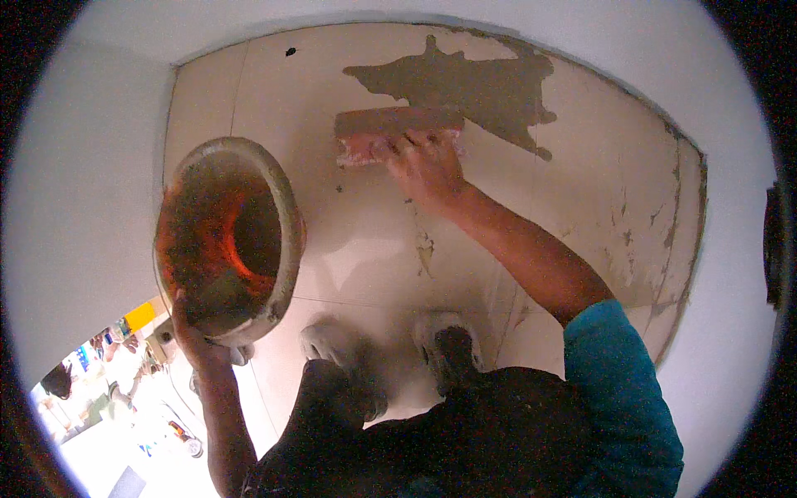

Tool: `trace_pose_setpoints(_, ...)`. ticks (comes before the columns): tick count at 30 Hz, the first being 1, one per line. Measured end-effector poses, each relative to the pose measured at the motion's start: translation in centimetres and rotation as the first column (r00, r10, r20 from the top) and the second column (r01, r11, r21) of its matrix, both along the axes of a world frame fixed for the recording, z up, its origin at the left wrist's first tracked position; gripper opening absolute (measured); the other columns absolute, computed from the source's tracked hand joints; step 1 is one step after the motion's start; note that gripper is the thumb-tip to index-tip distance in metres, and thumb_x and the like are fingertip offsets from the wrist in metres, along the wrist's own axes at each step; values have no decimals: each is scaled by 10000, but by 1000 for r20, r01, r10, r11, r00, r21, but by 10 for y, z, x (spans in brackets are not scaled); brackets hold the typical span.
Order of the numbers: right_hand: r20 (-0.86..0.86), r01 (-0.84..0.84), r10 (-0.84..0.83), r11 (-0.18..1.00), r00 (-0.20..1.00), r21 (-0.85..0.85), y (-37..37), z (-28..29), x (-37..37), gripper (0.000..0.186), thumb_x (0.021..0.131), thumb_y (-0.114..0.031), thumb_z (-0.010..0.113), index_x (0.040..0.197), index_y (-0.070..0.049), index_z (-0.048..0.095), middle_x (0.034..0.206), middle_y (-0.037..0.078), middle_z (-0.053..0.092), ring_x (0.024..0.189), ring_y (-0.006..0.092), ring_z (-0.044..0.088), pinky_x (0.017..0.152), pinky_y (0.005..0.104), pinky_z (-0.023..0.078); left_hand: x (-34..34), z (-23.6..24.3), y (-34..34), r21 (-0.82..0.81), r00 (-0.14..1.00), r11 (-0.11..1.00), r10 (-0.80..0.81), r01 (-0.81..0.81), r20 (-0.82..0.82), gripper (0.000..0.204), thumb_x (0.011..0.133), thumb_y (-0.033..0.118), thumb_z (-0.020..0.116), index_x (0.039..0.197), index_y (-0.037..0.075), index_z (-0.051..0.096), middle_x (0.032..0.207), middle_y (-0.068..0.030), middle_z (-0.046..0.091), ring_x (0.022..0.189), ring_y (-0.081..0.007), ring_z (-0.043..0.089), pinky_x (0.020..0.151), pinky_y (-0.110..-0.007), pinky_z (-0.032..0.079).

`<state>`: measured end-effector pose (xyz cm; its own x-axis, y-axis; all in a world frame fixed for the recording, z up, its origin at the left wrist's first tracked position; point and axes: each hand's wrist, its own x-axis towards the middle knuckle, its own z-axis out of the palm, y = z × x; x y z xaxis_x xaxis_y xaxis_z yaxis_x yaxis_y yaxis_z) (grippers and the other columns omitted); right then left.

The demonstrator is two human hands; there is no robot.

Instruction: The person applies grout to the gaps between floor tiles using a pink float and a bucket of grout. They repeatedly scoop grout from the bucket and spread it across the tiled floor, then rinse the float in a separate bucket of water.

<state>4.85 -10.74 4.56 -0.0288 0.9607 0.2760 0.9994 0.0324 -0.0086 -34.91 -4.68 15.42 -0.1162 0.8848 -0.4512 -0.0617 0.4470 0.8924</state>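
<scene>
A tilted orange-lined bucket is at the left, its mouth facing up toward me and its rim crusted with grey. My left hand grips the bucket's lower left side; its fingers are partly hidden behind the wall. Grey residue coats the inside. My right hand is closed on a wide, flat reddish spreader, whose far edge is smeared grey. The spreader is low over the tiled floor, just on the near side of a wet grey puddle. Whether it touches the floor, I cannot tell.
Pale floor tiles with dark joints run up to white walls. Dry grey smears mark the right side. My dusty shoes stand close below. Assorted tools and items lie in the bright area at lower left.
</scene>
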Motion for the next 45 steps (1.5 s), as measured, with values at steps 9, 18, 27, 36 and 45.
trace_pose_setpoints(9, -60, 44, -46, 999, 997, -28, 76, -23, 23, 365, 834, -129, 545, 1184, -221, 591, 920, 90, 687, 884, 285, 672, 653, 468, 528, -31, -36, -21, -156, 991, 982, 116, -104, 69, 508, 897, 276, 583, 1308, 0, 467, 1277, -162, 535, 1146, -327, 537, 984, -453, 441)
trace_pose_setpoints(18, -18, 90, -90, 996, 996, 10, 141, -23, 47, 343, 845, -123, 521, 1159, -226, 613, 895, 108, 687, 840, 313, 673, 650, 487, 526, -35, -45, -23, -59, 983, 985, 169, -165, 69, 491, 868, 236, 638, 1269, -9, 497, 1233, -154, 565, 1095, -315, 574, 957, -448, 473)
trace_pose_setpoints(27, -74, 110, -113, 993, 991, -42, 151, -17, 50, 356, 864, -124, 503, 1189, -235, 597, 907, 111, 682, 852, 306, 667, 689, 495, 520, -27, -43, -25, -72, 988, 989, 135, -130, 76, 455, 901, 226, 596, 1275, -10, 488, 1241, -157, 558, 1119, -313, 558, 970, -449, 462)
trace_pose_setpoints(36, -17, 95, -95, 995, 995, -35, 163, -36, 57, 367, 892, -148, 481, 1234, -236, 580, 984, 118, 669, 913, 303, 651, 731, 490, 510, -28, -47, -22, -78, 993, 993, 97, -92, 71, 499, 893, 250, 605, 1302, 0, 467, 1264, -157, 537, 1125, -317, 548, 976, -445, 454)
trace_pose_setpoints(45, -25, 230, -238, 958, 971, -174, 184, 4, 94, 422, 886, -150, 510, 1297, -242, 536, 1135, 80, 642, 1041, 322, 609, 909, 512, 438, -26, -66, -17, -46, 993, 999, -4, 10, 118, 604, 890, 340, 630, 1348, 1, 428, 1319, -152, 504, 1198, -310, 496, 1032, -445, 396)
